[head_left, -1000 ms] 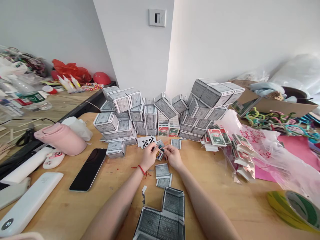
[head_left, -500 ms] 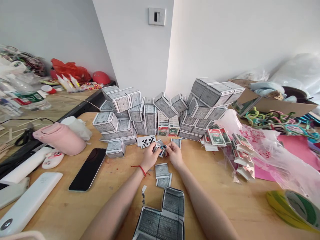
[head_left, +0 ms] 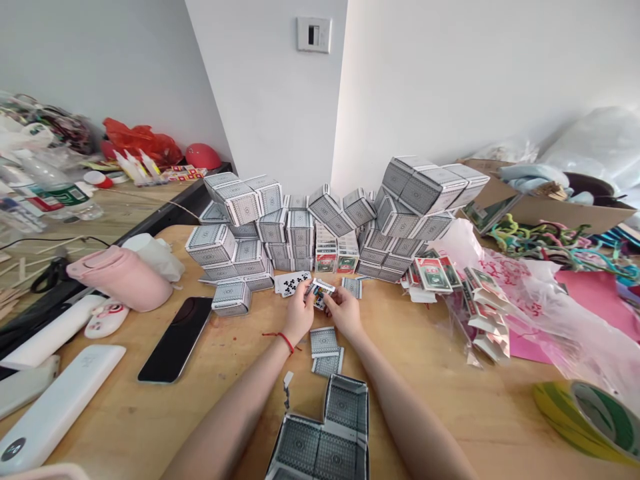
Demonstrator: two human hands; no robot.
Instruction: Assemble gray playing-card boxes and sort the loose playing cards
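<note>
Between my two hands is a playing card (head_left: 321, 291), its picture side up and one edge folded. My left hand (head_left: 301, 310) grips its left side; a red string bracelet circles that wrist. My right hand (head_left: 345, 309) pinches the lower right side. Just beyond my left hand lie face-up cards (head_left: 296, 283), the top one showing clubs. Nearer to me, two folded cards (head_left: 325, 341) rest back up on the table, and another folded card (head_left: 351, 287) is beyond my right hand. A block structure of folded cards (head_left: 320, 443) stands between my forearms.
Stacked card blocks (head_left: 300, 233) line the back of the table. Card boxes (head_left: 433, 275) and a plastic bag (head_left: 545, 293) lie at right, yellow tape (head_left: 585, 417) at front right. A phone (head_left: 176, 340), a pink bottle (head_left: 120, 277) and a white power bank (head_left: 63, 410) are at left.
The card between my hands has turned so that its picture side now faces up toward me. My right hand has shifted slightly left and down. The other things have stayed in place.
</note>
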